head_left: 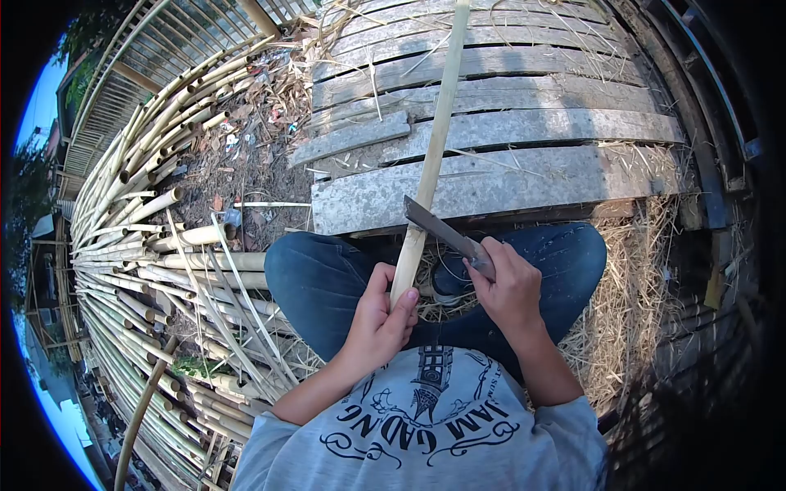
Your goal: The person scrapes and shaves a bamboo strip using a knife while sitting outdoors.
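Note:
A long, pale bamboo strip (436, 135) runs from my lap away over the plank platform. My left hand (383, 317) is closed round its near end, thumb along the strip. In my right hand (508, 285) is a knife (442, 231), gripped by its handle. The broad, dark blade lies across the strip, a little beyond my left hand, its tip pointing up and left. Whether the edge has bitten into the bamboo I cannot tell. Part of the handle is hidden by my fingers.
A slatted wooden platform (524, 188) with bamboo shavings on it stands before my crossed legs (327, 262). Many bamboo poles (139, 286) are stacked at left, with thin split strips (246, 299) leaning near my knee. Straw-like shavings (622, 327) cover the ground at right.

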Tool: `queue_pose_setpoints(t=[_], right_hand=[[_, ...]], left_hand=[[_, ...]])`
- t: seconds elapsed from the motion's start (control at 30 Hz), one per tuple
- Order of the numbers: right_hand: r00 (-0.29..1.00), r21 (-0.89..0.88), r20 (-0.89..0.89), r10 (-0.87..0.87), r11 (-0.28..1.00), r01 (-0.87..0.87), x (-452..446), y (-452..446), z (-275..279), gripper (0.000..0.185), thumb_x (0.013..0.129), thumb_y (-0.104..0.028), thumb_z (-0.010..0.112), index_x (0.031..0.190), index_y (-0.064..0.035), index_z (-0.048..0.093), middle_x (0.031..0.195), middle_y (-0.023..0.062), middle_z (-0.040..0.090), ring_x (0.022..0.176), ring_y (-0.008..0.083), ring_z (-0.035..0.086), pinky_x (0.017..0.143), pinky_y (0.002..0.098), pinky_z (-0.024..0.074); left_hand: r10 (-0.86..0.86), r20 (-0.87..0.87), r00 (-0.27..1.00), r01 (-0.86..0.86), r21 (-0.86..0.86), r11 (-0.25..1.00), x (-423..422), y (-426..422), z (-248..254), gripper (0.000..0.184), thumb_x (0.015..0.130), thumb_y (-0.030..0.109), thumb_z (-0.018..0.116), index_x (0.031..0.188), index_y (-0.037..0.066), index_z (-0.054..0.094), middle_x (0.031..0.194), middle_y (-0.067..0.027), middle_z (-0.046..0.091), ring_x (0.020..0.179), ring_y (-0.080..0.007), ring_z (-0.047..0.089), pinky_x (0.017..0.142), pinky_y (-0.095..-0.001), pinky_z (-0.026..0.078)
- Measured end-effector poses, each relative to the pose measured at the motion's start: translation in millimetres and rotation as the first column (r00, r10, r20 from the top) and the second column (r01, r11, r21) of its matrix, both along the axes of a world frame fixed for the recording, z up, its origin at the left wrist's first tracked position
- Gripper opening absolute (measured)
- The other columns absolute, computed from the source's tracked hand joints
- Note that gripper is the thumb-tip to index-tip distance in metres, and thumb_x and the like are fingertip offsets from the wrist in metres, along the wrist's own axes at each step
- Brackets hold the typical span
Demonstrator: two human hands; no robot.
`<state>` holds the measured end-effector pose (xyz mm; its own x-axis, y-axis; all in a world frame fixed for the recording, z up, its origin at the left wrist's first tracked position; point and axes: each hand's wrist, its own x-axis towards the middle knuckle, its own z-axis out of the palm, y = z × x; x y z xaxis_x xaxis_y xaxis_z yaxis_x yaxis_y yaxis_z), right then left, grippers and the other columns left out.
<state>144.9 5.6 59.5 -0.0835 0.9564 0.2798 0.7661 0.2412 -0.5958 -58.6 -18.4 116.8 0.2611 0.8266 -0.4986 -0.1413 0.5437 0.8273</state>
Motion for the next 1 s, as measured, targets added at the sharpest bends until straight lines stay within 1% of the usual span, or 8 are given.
queue_pose_setpoints(t=[0.17, 0.23, 0.4, 0.5, 0.63, 0.67, 0.87, 1.0], right_hand=[[0.997, -0.018, -0.076, -0.035, 0.999, 0.034, 0, -2, -10, 0.036, 0.077, -0.014, 0.075, 0.108, -0.0053, 0.059, 0.077, 0.0111, 0.06, 0.067, 0.0328, 0.064, 0.058, 0.0414, 0.0505], [0.971, -0.171, -0.195, -0.14, 0.979, 0.107, 2, 0, -14, 0.033, 0.082, -0.018, 0.075, 0.107, -0.0036, 0.058, 0.078, 0.0129, 0.064, 0.068, 0.0352, 0.064, 0.06, 0.0406, 0.0515], [0.778, -0.279, -0.595, -0.2, 0.96, 0.033, -4, -11, -19, 0.019, 0.089, -0.014, 0.068, 0.098, -0.0004, 0.059, 0.061, 0.0056, 0.053, 0.056, 0.0074, 0.048, 0.054, 0.0265, 0.041], [0.663, -0.376, -0.714, -0.226, 0.922, -0.09, -7, -10, -7, 0.019, 0.089, -0.014, 0.068, 0.098, -0.0001, 0.059, 0.059, 0.0045, 0.051, 0.053, 0.0072, 0.046, 0.052, 0.0262, 0.0408], [0.762, -0.234, -0.642, -0.089, 0.969, -0.084, -11, -10, 26, 0.021, 0.089, -0.016, 0.07, 0.1, -0.0007, 0.06, 0.06, 0.0038, 0.053, 0.053, 0.0065, 0.049, 0.051, 0.0251, 0.0412], [0.785, -0.205, -0.616, -0.059, 0.975, -0.088, -12, -11, 32, 0.024, 0.087, -0.015, 0.072, 0.102, -0.0012, 0.059, 0.063, 0.0074, 0.058, 0.054, 0.0131, 0.059, 0.052, 0.0283, 0.046], [0.917, -0.116, -0.399, -0.006, 0.992, -0.044, -19, -13, 23, 0.027, 0.083, -0.014, 0.075, 0.102, -0.0024, 0.059, 0.078, 0.0151, 0.066, 0.067, 0.0338, 0.068, 0.057, 0.0383, 0.0527], [0.931, -0.133, -0.365, -0.028, 0.991, -0.023, -15, -17, 13, 0.027, 0.082, -0.014, 0.074, 0.102, -0.0028, 0.059, 0.08, 0.015, 0.066, 0.069, 0.034, 0.068, 0.057, 0.0388, 0.0528]], left_hand=[[0.047, 0.063, 0.997, -0.051, 0.062, 0.997, 0, -2, -2, 0.015, 0.105, 0.018, 0.044, 0.104, 0.014, 0.029, 0.058, 0.0018, 0.036, 0.041, -0.0033, 0.026, 0.036, -0.0202, 0.024], [0.069, 0.068, 0.995, -0.077, 0.126, 0.989, -3, 0, 2, 0.015, 0.105, 0.019, 0.042, 0.103, 0.014, 0.029, 0.058, 0.0017, 0.035, 0.04, -0.0037, 0.025, 0.035, -0.0207, 0.024], [-0.002, 0.182, 0.983, -0.007, 0.047, 0.999, -13, 9, 2, 0.013, 0.106, 0.021, 0.04, 0.102, 0.015, 0.029, 0.057, 0.0007, 0.031, 0.039, -0.0051, 0.022, 0.033, -0.0216, 0.023], [-0.045, 0.239, 0.97, 0.046, 0.0, 0.999, -8, 10, 1, 0.012, 0.106, 0.021, 0.041, 0.103, 0.016, 0.03, 0.057, 0.0005, 0.03, 0.038, -0.0056, 0.022, 0.032, -0.0215, 0.024], [-0.038, 0.207, 0.978, 0.035, 0.019, 0.999, -3, 7, 4, 0.012, 0.106, 0.021, 0.041, 0.103, 0.016, 0.03, 0.056, 0.0004, 0.03, 0.038, -0.006, 0.023, 0.032, -0.0214, 0.025], [-0.035, 0.203, 0.979, 0.032, 0.022, 0.999, -2, 8, 6, 0.012, 0.106, 0.021, 0.041, 0.103, 0.016, 0.03, 0.056, 0.0004, 0.03, 0.038, -0.006, 0.023, 0.032, -0.0214, 0.025], [-0.022, 0.104, 0.994, 0.014, 0.073, 0.997, 2, 7, 8, 0.014, 0.105, 0.02, 0.042, 0.103, 0.016, 0.029, 0.057, -0.0001, 0.033, 0.039, -0.0057, 0.026, 0.034, -0.0213, 0.027], [0.033, 0.09, 0.995, -0.039, 0.074, 0.996, 2, 7, 10, 0.014, 0.105, 0.018, 0.044, 0.104, 0.014, 0.03, 0.06, 0.0008, 0.037, 0.042, -0.0043, 0.029, 0.036, -0.0206, 0.028]])
